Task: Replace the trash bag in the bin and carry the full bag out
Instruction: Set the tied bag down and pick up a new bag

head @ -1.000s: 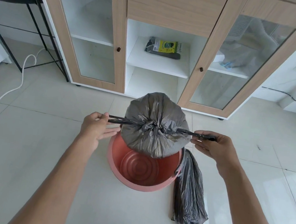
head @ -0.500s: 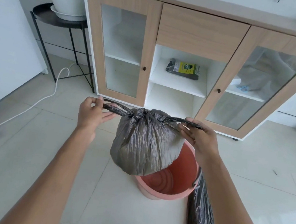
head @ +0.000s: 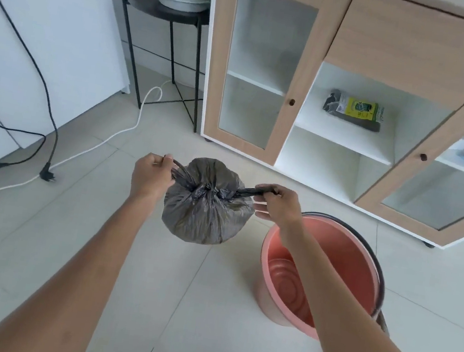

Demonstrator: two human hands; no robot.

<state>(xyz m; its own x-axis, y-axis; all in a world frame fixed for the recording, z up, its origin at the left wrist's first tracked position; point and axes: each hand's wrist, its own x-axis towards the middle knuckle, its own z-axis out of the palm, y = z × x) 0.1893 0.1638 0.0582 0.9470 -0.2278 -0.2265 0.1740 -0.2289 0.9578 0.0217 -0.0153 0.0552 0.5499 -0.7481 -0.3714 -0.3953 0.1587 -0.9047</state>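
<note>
Full bag [head: 205,205] hangs at bin's [head: 321,276] ten o'clock; left hand [head: 151,173], right hand [head: 276,202] fingers clenched on tie ends. Keep pull even, knot centred, bag clear of floor.

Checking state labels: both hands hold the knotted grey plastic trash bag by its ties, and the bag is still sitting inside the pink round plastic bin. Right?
Not quite. The head view shows the knotted grey plastic trash bag hanging clear of the pink round plastic bin, above the floor to its left. The left hand and right hand do each hold a tie.

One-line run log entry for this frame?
left hand: grips tie | right hand: grips tie | knotted grey plastic trash bag: lifted beside empty pink plastic bin
</note>
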